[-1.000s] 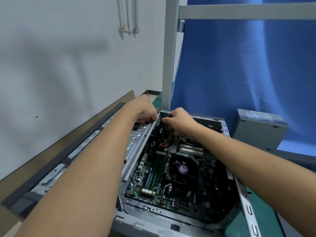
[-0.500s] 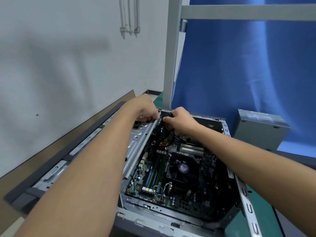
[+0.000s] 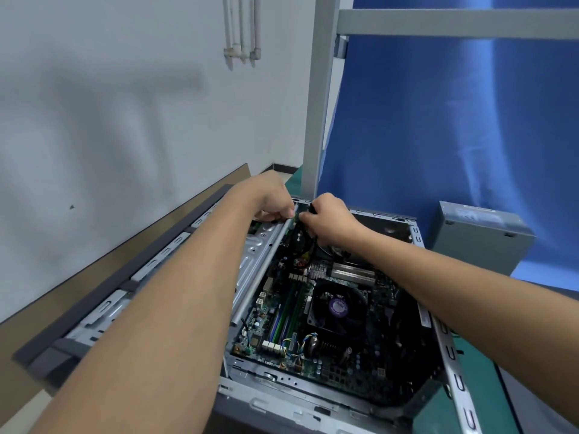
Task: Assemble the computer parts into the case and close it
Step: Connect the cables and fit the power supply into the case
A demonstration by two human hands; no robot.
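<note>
Green circuit board first: the motherboard [image 3: 313,364] lies seated on the floor of the case [image 3: 451,355], with its black fan [image 3: 340,306] at the case's middle. The silver bar [image 3: 263,270] runs along the case's left side. At the far left corner of the case, my left hand [image 3: 269,195] has its fingers curled down at the bar's far end; I cannot tell whether they grip the bar or something beneath it. Just beside it, my right hand [image 3: 329,219] pinches the black cable [image 3: 311,245], which trails down into the case. Over the last second neither hand has left that corner, and each has only shifted slightly. I judge the cable connection to be still in progress. The grey metal box [image 3: 479,236], probably the power supply, stands outside the case beyond its far right corner, so fitting and closing remain.
</note>
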